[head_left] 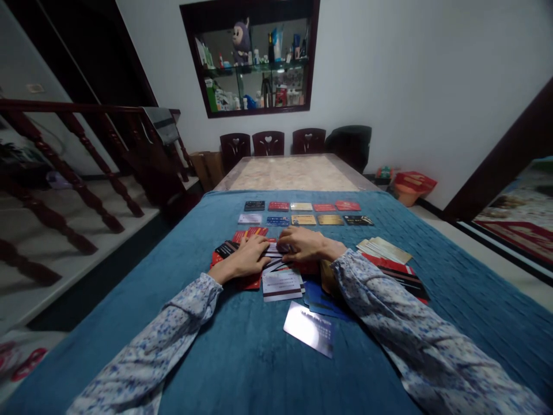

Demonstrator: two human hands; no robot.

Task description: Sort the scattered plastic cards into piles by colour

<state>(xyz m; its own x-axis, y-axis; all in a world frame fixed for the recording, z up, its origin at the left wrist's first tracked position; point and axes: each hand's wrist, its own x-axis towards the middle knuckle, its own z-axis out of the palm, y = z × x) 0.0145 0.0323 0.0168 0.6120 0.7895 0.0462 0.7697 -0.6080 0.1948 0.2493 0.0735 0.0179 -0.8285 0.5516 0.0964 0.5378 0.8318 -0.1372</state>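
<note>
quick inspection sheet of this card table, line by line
surface: blue cloth covers the near part of the table; the bare marbled top shows beyond it
things in hand: loose pile of cards under both hands; two neat rows of cards laid out beyond it
clutter: silver card lying alone nearer the camera; fanned stack to the right of the pile
hands: left hand flat on the pile; right hand on it with fingers bent, grip unclear
cables: nothing seen
surroundings: chairs at the far end; wall cabinet with bottles and a toy; stair railing on the left
</note>
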